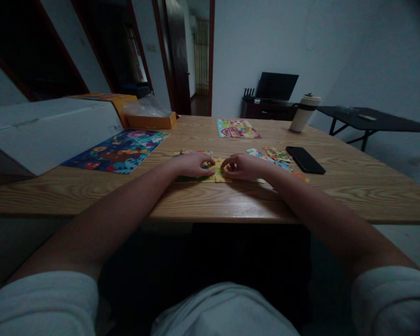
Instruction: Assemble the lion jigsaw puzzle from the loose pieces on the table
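Note:
A partly joined jigsaw puzzle point(218, 173) with yellow and green parts lies flat near the table's front edge, between my two hands. My left hand point(194, 165) rests over its left part, thumb and forefinger apart, covering much of the picture. On the right side my right hand point(242, 166) has its fingers curled down, the tips at a yellow puzzle piece. Its palm hides what lies under it. Loose puzzle pieces point(277, 154), blue, yellow and orange, lie just beyond and beside my right hand.
A black phone point(305, 159) lies right of the loose pieces, with a tumbler point(304, 113) behind. A picture sheet point(238, 129) lies at the far middle. On the left are a blue picture sheet point(121, 150), a white box point(52, 130) and an orange box point(157, 121) holding clear plastic.

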`<state>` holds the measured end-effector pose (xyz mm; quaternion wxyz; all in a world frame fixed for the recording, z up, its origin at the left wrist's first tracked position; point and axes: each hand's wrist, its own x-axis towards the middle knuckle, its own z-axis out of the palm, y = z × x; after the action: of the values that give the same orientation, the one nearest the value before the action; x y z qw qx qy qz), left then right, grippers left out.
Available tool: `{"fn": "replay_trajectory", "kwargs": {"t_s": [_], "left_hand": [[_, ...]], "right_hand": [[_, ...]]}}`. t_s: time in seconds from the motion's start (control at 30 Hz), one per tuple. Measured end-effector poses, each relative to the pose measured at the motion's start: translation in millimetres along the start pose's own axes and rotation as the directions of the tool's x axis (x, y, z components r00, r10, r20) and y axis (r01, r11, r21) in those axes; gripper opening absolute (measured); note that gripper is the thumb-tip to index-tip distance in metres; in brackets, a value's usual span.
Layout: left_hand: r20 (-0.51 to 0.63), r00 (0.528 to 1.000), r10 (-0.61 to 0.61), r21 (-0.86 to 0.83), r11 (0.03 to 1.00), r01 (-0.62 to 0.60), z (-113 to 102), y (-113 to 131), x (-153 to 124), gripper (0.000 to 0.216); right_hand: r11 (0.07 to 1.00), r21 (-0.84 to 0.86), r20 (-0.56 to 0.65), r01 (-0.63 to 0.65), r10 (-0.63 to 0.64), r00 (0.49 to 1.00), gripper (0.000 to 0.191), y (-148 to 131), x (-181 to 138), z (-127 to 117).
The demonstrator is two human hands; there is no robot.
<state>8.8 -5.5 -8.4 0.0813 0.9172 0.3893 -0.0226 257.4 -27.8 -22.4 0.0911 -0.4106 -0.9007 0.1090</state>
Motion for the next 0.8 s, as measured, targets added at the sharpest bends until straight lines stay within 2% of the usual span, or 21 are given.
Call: {"fn": "replay_trajectory", "kwargs": {"t_s": [0.27, 0.6, 0.8], "left_hand": [[-0.024, 1.0, -0.011, 0.035, 0.999, 0.011, -0.9, 6.5, -0.9, 0.063], [0.044, 0.999, 0.017, 0.029, 0.999, -0.018, -2.6, 0.6, -1.5, 0.062], [0.029, 1.0, 0.011, 0.007, 1.0, -0.012, -1.1, 1.8, -0.5, 0.066]], "right_hand": [[0.996, -0.084, 0.007, -0.005, 0.005, 1.0, 0.032, -7.6, -2.8, -3.7], [0.99, -0.134, 0.02, -0.039, 0.042, 0.999, 0.037, -14.1, -3.3, -4.3], [0.984, -0.173, -0.002, -0.044, 0.044, 0.999, 0.041, -20.1, -1.6, 1.0]]}}
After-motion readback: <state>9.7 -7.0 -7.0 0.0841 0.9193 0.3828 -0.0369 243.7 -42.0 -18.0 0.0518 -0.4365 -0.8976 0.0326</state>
